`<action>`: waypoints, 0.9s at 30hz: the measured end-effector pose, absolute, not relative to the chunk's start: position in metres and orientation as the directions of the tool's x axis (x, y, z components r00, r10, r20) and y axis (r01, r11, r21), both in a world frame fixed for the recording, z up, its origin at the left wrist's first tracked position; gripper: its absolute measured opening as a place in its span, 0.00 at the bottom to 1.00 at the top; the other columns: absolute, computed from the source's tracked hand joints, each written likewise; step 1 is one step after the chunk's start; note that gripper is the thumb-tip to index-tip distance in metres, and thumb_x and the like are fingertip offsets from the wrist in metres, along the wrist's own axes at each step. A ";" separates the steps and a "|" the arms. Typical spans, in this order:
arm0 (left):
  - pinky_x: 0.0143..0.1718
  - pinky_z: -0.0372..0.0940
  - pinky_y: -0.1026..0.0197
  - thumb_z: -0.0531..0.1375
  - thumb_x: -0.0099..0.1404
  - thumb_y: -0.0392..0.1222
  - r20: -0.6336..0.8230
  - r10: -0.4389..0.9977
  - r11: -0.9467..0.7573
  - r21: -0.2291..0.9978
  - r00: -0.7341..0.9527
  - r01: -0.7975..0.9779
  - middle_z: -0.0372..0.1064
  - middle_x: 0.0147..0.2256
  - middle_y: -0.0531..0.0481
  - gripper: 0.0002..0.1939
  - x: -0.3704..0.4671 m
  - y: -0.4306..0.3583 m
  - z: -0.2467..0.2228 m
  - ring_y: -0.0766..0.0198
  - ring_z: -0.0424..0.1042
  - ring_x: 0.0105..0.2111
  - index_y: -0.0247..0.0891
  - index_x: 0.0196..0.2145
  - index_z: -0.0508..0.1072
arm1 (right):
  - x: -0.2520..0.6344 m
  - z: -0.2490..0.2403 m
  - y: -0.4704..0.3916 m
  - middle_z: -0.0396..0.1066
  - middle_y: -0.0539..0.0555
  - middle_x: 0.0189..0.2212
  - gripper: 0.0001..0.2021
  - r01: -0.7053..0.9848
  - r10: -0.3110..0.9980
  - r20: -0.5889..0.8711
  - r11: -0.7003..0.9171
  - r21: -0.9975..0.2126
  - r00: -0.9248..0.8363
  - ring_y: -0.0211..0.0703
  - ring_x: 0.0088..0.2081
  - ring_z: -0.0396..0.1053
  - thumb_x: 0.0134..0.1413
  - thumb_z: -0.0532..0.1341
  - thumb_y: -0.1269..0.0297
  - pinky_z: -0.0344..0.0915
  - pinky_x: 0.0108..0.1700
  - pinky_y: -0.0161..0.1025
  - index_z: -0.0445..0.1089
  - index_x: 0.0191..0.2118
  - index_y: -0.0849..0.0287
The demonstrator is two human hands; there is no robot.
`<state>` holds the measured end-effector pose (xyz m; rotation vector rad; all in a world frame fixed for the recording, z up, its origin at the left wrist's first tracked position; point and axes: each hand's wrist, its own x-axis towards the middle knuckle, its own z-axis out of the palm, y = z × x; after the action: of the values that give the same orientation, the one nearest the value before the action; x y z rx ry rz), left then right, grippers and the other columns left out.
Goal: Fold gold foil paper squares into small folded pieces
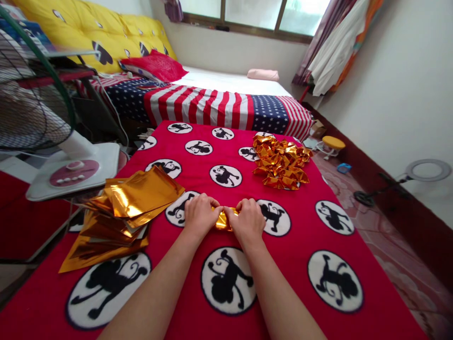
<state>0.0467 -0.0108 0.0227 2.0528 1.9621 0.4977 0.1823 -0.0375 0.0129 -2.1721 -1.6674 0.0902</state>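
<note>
Between my hands, low over the red tablecloth, is a small folded piece of gold foil paper [223, 221]. My left hand [201, 212] pinches its left end and my right hand [247, 216] pinches its right end, the two thumbs nearly meeting over the middle. Much of the paper is hidden under the fingers. To the left lies a loose stack of flat gold foil sheets [130, 198], fanned out unevenly. Folded gold foil pieces [281, 163] with pointed ends are heaped at the back right.
The red tablecloth [293, 269] carries white circles with black monkeys. A white electric fan [74, 165] stands close by on the left. Beyond the table is a bed [219, 106] with a striped and starred cover. A ring light [426, 169] is on the right.
</note>
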 end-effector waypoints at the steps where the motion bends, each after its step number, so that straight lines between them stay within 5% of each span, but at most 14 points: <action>1: 0.43 0.61 0.55 0.61 0.58 0.52 0.067 0.997 -0.057 0.413 0.032 0.909 0.75 0.36 0.48 0.11 0.047 -0.011 0.022 0.53 0.72 0.41 0.46 0.30 0.80 | 0.182 0.013 -0.038 0.68 0.54 0.35 0.17 0.916 0.940 0.187 -0.209 -0.342 0.284 0.47 0.40 0.66 0.51 0.64 0.46 0.56 0.37 0.39 0.68 0.32 0.57; 15: 0.42 0.60 0.55 0.62 0.57 0.53 0.035 0.999 -0.047 0.423 0.036 0.905 0.75 0.36 0.49 0.11 0.045 -0.009 0.023 0.53 0.72 0.40 0.46 0.30 0.80 | 0.195 0.010 -0.039 0.70 0.50 0.34 0.03 0.853 0.949 0.154 -0.168 -0.494 0.276 0.44 0.41 0.66 0.56 0.58 0.70 0.54 0.39 0.38 0.63 0.35 0.55; 27: 0.42 0.61 0.50 0.60 0.57 0.60 0.082 0.997 -0.035 0.373 0.005 0.927 0.75 0.34 0.46 0.17 0.052 -0.009 0.025 0.49 0.72 0.39 0.45 0.27 0.80 | 0.189 0.009 -0.042 0.68 0.54 0.37 0.05 0.918 0.951 0.201 -0.150 -0.367 0.236 0.45 0.42 0.65 0.58 0.55 0.72 0.55 0.39 0.39 0.65 0.36 0.56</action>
<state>0.0522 -0.0094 0.0246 2.0638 2.0216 0.4799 0.1885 -0.0416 0.0088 -2.1052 -1.7147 0.1079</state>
